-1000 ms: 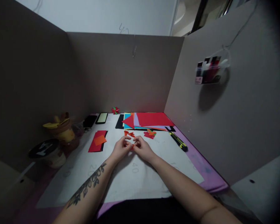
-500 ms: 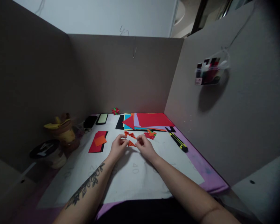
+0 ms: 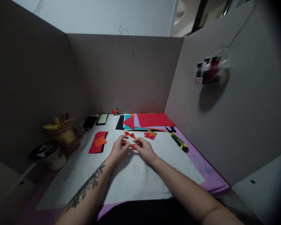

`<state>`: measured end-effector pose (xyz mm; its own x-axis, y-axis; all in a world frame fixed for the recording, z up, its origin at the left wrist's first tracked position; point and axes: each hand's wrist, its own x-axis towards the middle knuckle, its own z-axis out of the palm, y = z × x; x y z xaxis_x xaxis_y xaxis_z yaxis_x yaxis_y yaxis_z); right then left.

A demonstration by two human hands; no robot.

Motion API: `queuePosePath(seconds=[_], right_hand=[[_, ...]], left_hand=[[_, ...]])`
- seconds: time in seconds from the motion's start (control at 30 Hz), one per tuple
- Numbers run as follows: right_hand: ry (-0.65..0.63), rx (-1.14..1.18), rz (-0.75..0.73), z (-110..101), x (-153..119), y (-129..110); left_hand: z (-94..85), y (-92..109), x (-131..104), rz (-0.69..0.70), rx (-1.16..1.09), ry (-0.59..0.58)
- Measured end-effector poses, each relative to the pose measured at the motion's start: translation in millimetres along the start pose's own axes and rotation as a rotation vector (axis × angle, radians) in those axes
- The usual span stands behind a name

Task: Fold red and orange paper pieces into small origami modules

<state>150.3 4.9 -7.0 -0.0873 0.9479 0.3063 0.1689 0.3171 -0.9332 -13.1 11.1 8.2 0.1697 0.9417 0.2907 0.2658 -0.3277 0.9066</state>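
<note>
Between my two hands is a small folded orange paper piece (image 3: 133, 146), pinched by the fingertips of both. My left hand (image 3: 119, 148) grips its left side, and my right hand (image 3: 144, 148) has its right side, partly covering it. Just beyond my fingers lie some folded orange paper pieces (image 3: 131, 135) on the white sheet. To the right of those sits a small pile of red, orange and green paper pieces (image 3: 150, 134). An orange paper square (image 3: 100, 141) rests on red paper strips (image 3: 93, 147) left of my left hand.
Coloured paper sheets (image 3: 154, 121) are stacked at the back, beside a phone (image 3: 102, 119) and a red-green paper star (image 3: 115, 111). A yellow-black utility knife (image 3: 179, 142) lies on the right. A lidded tub (image 3: 48, 154) and a pot (image 3: 64, 132) stand left. Grey panels (image 3: 126, 75) enclose the table.
My right hand has moved slightly left, nearer my left hand. The orange piece between them now shows less of itself and is turned differently.
</note>
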Motion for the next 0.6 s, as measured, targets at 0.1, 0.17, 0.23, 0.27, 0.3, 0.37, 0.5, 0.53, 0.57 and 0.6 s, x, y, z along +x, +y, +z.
queuePosePath(seconds=[0.1,0.17,0.23,0.27,0.3,0.37,0.5,0.53,0.57,0.6], right_hand=[[0.020,-0.006,0.039,-2.3,2.2,1.3],[0.077,0.049,0.086,-4.9,5.0,3.7],[0.134,0.148,0.136,-8.9,8.6,7.6],[0.161,0.193,0.158,-11.5,10.7,9.9],[0.181,0.223,0.179,-14.6,12.9,12.1],[0.211,0.228,0.237,-21.7,18.7,15.3],[0.230,0.139,0.226,-28.4,39.7,11.1],[0.222,0.118,0.176,-25.1,47.1,7.7],[0.191,0.096,0.133,-18.8,55.0,3.8],[0.148,0.063,0.106,-9.5,63.3,-0.2]], left_hand=[[-7.1,-1.1,2.5,0.007,0.021,0.045],[-14.3,-2.3,5.4,-0.004,0.009,0.131],[-23.5,-4.1,9.1,-0.018,-0.020,0.252],[-28.8,-5.3,11.0,-0.021,-0.035,0.317],[-34.8,-6.6,12.6,-0.022,-0.046,0.383],[-49.1,-10.2,14.8,-0.031,-0.050,0.490],[-85.8,-22.4,12.2,-0.088,0.067,0.576],[-95.6,-26.2,10.4,-0.099,0.153,0.559],[-104.9,-30.0,8.3,-0.117,0.259,0.540],[-113.5,-33.6,6.1,-0.159,0.371,0.514]])
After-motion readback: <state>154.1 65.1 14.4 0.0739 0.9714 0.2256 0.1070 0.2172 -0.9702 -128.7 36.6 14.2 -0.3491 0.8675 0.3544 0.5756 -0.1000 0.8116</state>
